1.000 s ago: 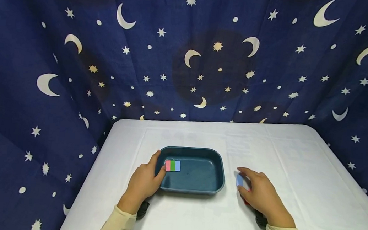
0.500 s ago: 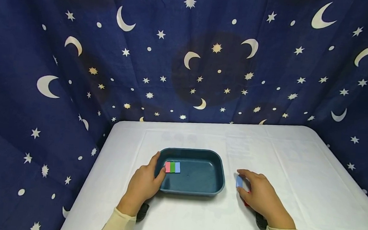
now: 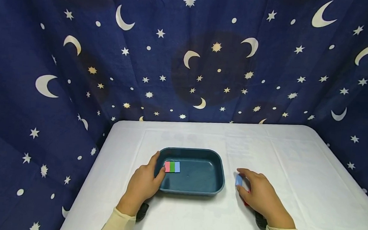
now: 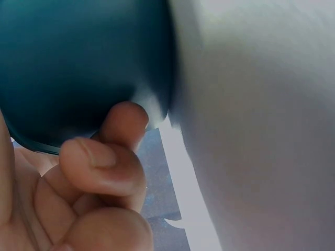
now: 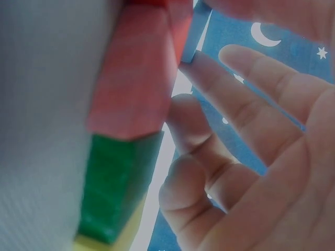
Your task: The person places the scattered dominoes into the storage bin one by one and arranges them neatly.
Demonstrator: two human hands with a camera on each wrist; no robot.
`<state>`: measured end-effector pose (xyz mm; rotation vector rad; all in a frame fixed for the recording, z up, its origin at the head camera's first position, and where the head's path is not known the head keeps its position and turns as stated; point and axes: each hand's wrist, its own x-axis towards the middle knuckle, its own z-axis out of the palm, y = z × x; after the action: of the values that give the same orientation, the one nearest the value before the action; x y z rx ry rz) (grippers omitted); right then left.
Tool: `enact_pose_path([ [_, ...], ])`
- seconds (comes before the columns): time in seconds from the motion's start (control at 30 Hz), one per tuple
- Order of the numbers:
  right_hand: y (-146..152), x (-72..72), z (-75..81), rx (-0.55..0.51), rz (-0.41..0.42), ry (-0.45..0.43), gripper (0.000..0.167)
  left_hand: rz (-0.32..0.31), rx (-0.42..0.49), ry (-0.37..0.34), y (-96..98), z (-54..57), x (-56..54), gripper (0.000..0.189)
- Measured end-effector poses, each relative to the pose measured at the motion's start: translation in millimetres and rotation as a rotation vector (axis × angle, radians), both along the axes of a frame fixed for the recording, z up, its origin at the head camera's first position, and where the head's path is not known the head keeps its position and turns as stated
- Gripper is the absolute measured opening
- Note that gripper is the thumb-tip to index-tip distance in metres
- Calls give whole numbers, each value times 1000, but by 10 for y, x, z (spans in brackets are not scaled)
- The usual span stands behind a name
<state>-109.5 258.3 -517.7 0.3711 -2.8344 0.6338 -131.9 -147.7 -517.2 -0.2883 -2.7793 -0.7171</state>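
Note:
In the head view, my left hand (image 3: pixel 144 183) grips the left wall of a dark teal plastic tray (image 3: pixel 199 175), thumb over the rim. Pink (image 3: pixel 167 166), green (image 3: pixel 172 167) and light blue (image 3: pixel 177 167) blocks lie side by side inside, near that thumb. To the tray's right, my right hand (image 3: pixel 260 195) pinches a light blue block (image 3: pixel 239 180) between thumb and forefinger. Under this palm the right wrist view shows red (image 5: pixel 136 73), green (image 5: pixel 115 193) and yellow (image 5: pixel 131 225) blocks in a row, mostly hidden from the head camera.
A white cloth covers the table (image 3: pixel 295 165). Behind it and at both sides hangs a dark blue curtain (image 3: pixel 212 81) printed with moons and stars. Black wrist straps (image 3: pixel 142 212) show under both wrists.

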Motion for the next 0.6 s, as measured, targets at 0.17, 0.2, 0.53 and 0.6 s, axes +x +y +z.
enact_pose_path([
  [0.17, -4, 5, -2, -1, 0, -2, 57, 2, 0, -2, -3, -3, 3, 69],
  [0.2, -4, 5, -3, -2, 2, 0, 56, 3, 0, -2, -3, -3, 4, 69],
  [0.53, -4, -3, -14, -10, 10, 23, 56, 6, -7, -8, 3, 12, 2, 69],
  [0.6, -11, -4, -12, -9, 8, 21, 56, 7, -7, -9, 2, 12, 2, 69],
])
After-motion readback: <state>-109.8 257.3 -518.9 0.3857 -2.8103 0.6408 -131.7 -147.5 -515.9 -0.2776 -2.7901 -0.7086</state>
